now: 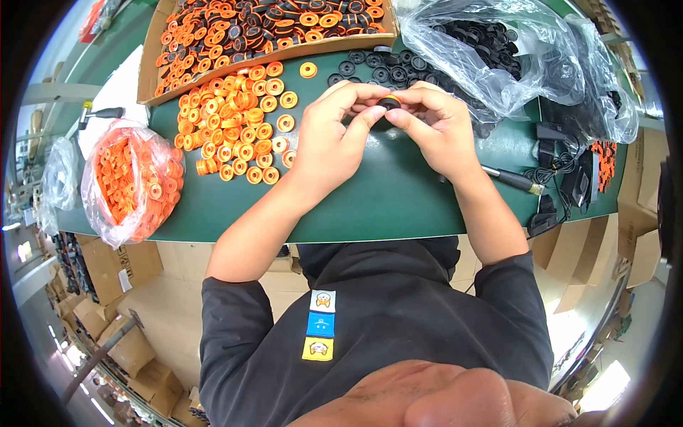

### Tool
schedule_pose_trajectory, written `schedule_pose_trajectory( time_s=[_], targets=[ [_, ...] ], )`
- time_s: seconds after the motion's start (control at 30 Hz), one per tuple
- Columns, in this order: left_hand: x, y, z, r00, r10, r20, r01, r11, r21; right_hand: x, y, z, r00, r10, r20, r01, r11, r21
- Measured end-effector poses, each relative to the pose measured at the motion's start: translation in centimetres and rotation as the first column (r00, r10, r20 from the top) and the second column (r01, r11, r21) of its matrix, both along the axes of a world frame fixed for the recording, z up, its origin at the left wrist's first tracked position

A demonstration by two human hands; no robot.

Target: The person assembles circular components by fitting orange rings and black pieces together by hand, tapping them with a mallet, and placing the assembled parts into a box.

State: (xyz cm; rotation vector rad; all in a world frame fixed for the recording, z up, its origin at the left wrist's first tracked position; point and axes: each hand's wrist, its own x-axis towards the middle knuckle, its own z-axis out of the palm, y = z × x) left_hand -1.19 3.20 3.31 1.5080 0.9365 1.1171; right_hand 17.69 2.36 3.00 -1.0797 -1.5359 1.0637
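"Where is the little black-and-orange wheel (388,104) sitting against the grip?"

"It's sitting right at the fingertips, between the two hands. The left hand (334,132) is pinching it from the left, the right hand (442,128) from the right, thumbs pressing on the side nearer the body."

"How far are the hands opening?"

"Hardly at all. Thumb and forefinger of each are closing on that one wheel, over the green table (384,206)."

"What are you struggling to make out?"

"Most of the wheel; the fingertips are covering it. I'm seeing a black part and a strip of orange-yellow, but I can't tell whether they're fitting fully together. The other fingers are curling partly out of sight."

"And around them?"

"Loose orange rings (229,121) are lying to the left. Black wheels (380,73) are lying just beyond the hands, some hiding under a clear bag (523,89). The right forearm is covering part of a dark-handled tool (514,179), and the top border is cutting off the cardboard tray (147,75)."
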Motion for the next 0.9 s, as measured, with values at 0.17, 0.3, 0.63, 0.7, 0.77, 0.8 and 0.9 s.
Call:
schedule_pose_trajectory(
  time_s=[0.17, 0.3, 0.63, 0.7, 0.77, 0.8, 0.9],
  targets=[
    [0.0, -0.1, -0.3, 0.998, -0.06, 0.008, 0.06, 0.998, -0.012, 0.5, -0.2, 0.5, 1.0, 0.016, 0.019, -0.016, 1.0, 0.014],
    [0.0, 0.6, 0.0, 0.995, -0.097, 0.037, 0.101, 0.986, -0.133, 1.4, 0.3, 0.7, 0.998, 0.034, 0.061, -0.027, 0.993, -0.115],
    [-0.5, -1.2, -0.7, 0.661, -0.323, -0.677, 0.513, 0.853, 0.094, 11.1, -7.6, 2.0, 0.625, -0.067, 0.778, -0.03, 0.994, 0.109],
    [-0.5, -1.6, -1.0, 0.653, -0.288, -0.701, 0.493, 0.864, 0.104, 10.7, -10.1, 3.2, 0.554, -0.004, 0.833, 0.002, 1.0, 0.004],
    [-0.4, -1.4, -1.5, 0.694, -0.191, -0.694, 0.447, 0.87, 0.208, 10.9, -11.5, 2.9, 0.418, -0.108, 0.902, 0.119, 0.991, 0.064],
    [-0.4, -1.0, -1.6, 0.694, -0.183, -0.696, 0.447, 0.868, 0.218, 11.6, -11.7, 1.8, 0.366, -0.142, 0.92, 0.142, 0.985, 0.096],
    [-0.9, 0.3, -1.3, 0.774, -0.204, -0.6, 0.391, 0.899, 0.199, 12.5, -11.3, 0.6, 0.254, -0.145, 0.956, 0.166, 0.98, 0.105]
  ],
)
